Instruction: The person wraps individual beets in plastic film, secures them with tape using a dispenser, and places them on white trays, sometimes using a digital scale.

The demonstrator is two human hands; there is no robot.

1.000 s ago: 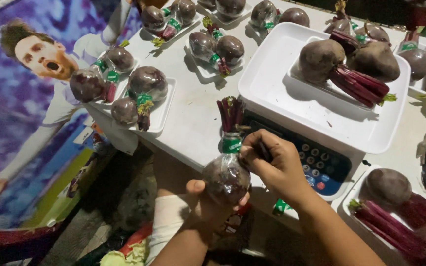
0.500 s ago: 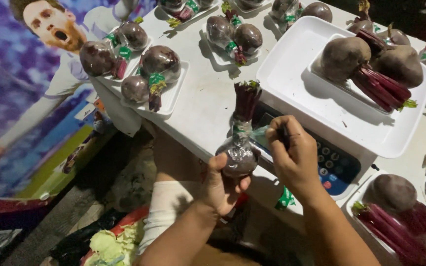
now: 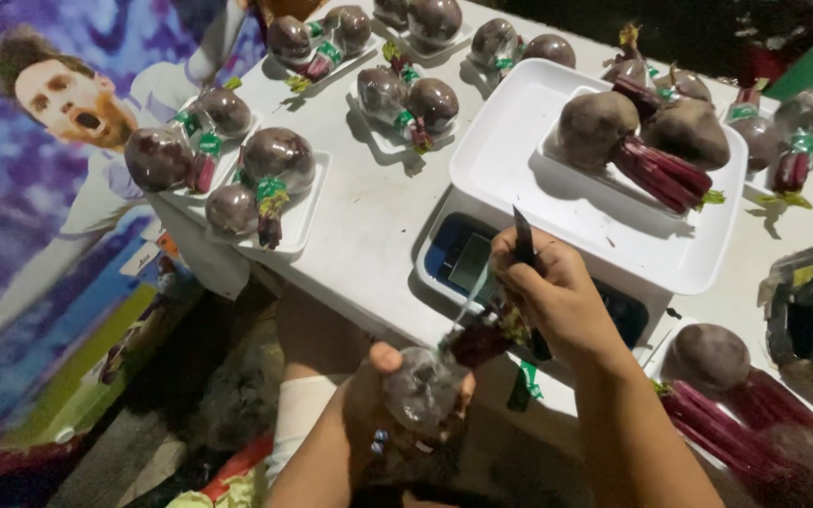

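Head view: near the table's left edge, wrapped beetroots sit on a white foam tray (image 3: 305,218). Off the front edge, the left hand (image 3: 374,400) closes around a film-wrapped beetroot (image 3: 422,388), steadying it. The right hand (image 3: 557,296) grips a dark blade (image 3: 525,240) by its stems, below the scale's white pan (image 3: 604,226) holding bare beetroots

The left hand (image 3: 383,395) comes up from the six o'clock edge, forearm angled toward one o'clock, fingers curled closed and thumb raised on top. The right hand (image 3: 552,292) sits just beyond it at about two o'clock, fisted with knuckles up, its forearm running back toward five o'clock.
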